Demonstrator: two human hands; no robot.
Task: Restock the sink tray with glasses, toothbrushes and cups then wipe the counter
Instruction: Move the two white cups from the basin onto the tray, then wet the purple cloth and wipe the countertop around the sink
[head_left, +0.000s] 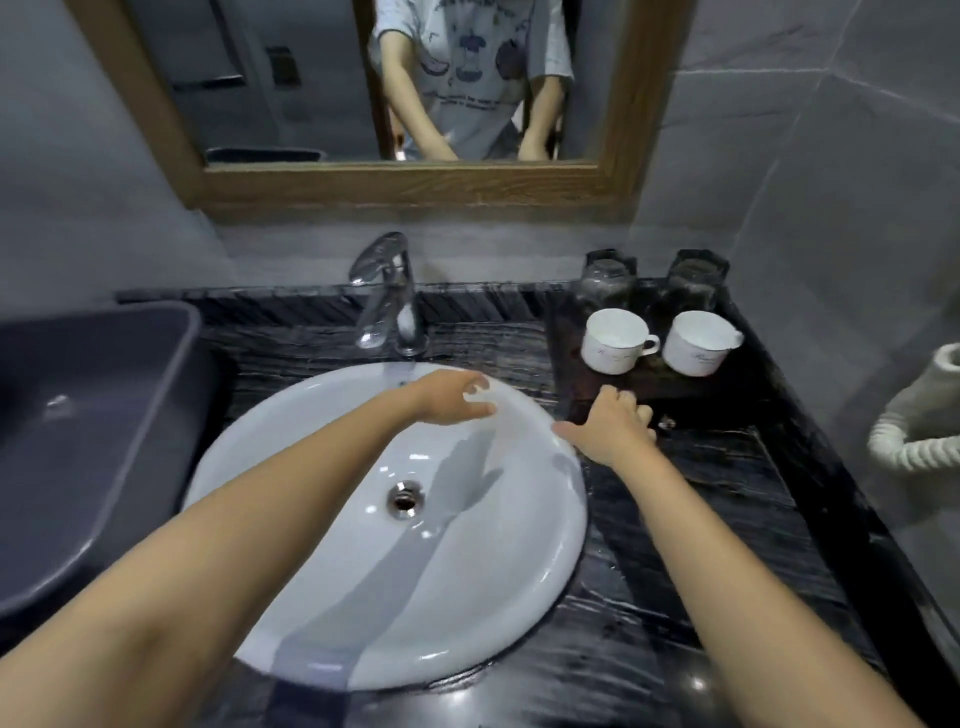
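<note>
A dark wooden tray sits on the black counter right of the sink. On it stand two white cups in front and two upturned clear glasses behind. My left hand hovers over the far rim of the white basin with fingers apart, holding nothing. My right hand reaches to the tray's near edge, fingers spread; its fingertips seem to touch the tray. No toothbrushes are in view.
A chrome faucet stands behind the white basin. A grey plastic tub fills the left. A wood-framed mirror hangs above. A white rope-wrapped holder sits at the right wall. Black marble counter runs along the right.
</note>
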